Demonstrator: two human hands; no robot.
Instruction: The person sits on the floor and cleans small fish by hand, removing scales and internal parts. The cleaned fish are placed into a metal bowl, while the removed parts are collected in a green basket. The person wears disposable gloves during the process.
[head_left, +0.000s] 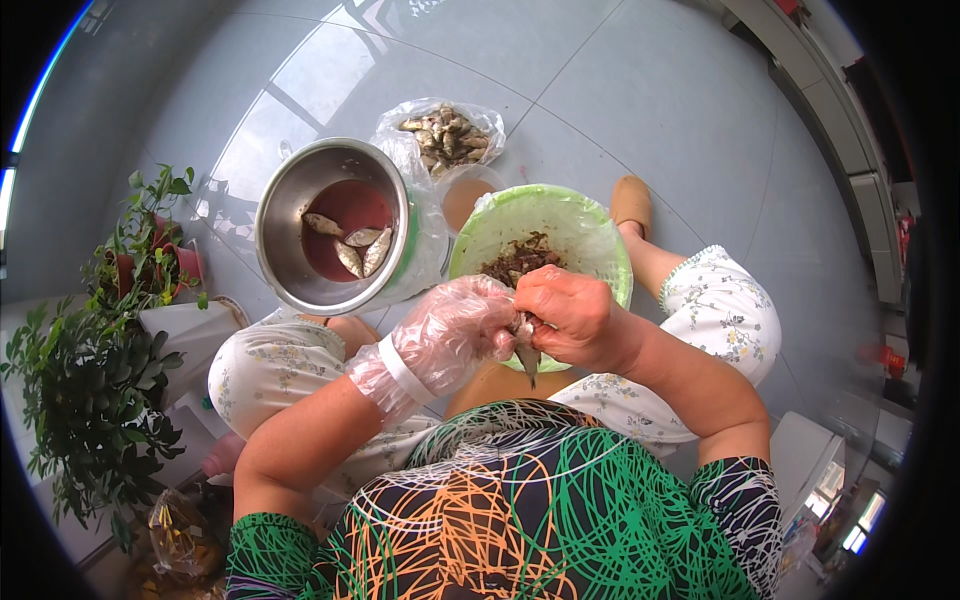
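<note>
My left hand (469, 319), in a clear plastic glove with a white band at the wrist, grips a small fish (527, 349). Bare, my right hand (574, 315) has its fingers on the same fish, whose tail points down towards me. My fingers cover most of its body. Both hands are over the near part of a light green basket (607, 225) lined with a plastic bag. Dark, wet scraps (521, 257) lie in it. To the left, several small fish (349, 259) rest in reddish water in a steel pot (281, 225).
A clear bag of small fish (446, 135) lies on the tiled floor (675, 97) beyond the basket. Beside it sits a bowl of brownish liquid (466, 201). Potted plants (97, 397) stand at left; my slippered foot (631, 208) is right of the basket.
</note>
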